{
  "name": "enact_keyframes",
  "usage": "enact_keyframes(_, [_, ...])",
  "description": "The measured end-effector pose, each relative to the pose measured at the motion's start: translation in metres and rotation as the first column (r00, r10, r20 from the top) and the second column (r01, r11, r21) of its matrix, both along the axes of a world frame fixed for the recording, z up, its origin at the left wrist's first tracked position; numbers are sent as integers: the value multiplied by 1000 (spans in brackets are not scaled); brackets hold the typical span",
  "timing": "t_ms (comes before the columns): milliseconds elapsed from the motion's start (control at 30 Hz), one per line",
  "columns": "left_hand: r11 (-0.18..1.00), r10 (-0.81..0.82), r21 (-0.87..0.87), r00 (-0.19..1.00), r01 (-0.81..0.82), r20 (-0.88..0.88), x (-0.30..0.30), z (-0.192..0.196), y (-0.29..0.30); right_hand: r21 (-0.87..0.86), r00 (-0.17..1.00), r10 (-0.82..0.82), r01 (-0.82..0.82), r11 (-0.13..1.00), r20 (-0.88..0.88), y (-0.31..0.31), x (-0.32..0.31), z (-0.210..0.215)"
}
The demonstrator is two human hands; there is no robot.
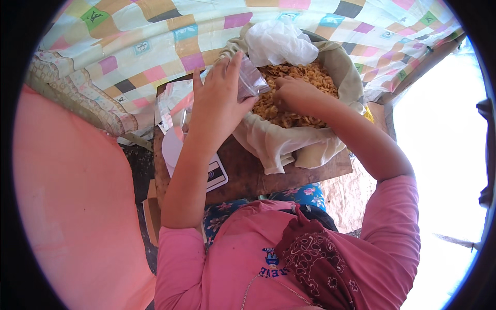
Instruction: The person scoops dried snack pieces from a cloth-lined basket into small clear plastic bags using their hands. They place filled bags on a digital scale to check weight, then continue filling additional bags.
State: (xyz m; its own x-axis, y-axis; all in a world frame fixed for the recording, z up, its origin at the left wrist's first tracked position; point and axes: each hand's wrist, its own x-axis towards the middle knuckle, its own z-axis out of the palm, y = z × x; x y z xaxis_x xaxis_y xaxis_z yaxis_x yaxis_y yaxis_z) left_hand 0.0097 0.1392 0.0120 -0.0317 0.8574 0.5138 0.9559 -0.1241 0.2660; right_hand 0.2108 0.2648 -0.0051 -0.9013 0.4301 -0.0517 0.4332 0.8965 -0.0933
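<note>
A clear plastic bag [250,78] is held in my left hand [221,82], its open end tilted toward a cloth-lined basin [345,66]. Golden-brown crispy chips [320,82] fill the basin. My right hand [295,96] reaches into them with curled fingers closed on some chips; the fingertips are partly hidden. A crumpled white plastic bag [281,44] lies on the basin's far rim.
The basin stands on a brown wooden table [243,173]. A white digital scale [219,173] sits under my left forearm, with clear plastic packets [173,101] behind it. A patterned sheet [150,36] hangs at the back, and pink cloth [72,191] covers the left side.
</note>
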Motion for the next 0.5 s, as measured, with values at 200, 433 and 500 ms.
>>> enact_keyframes(200, [997,33,-62,999,-35,-26,-12,2,-11,15,926,-354,355,935,129,30,18,30])
enact_keyframes(433, [1000,20,0,1000,-20,9,-8,2,-4,-258,996,43,-22,966,73,5,-4,6])
enact_keyframes(500, [1000,13,4,1000,-13,-3,-8,1,-7,-217,983,151,-125,968,108,-8,-3,-4])
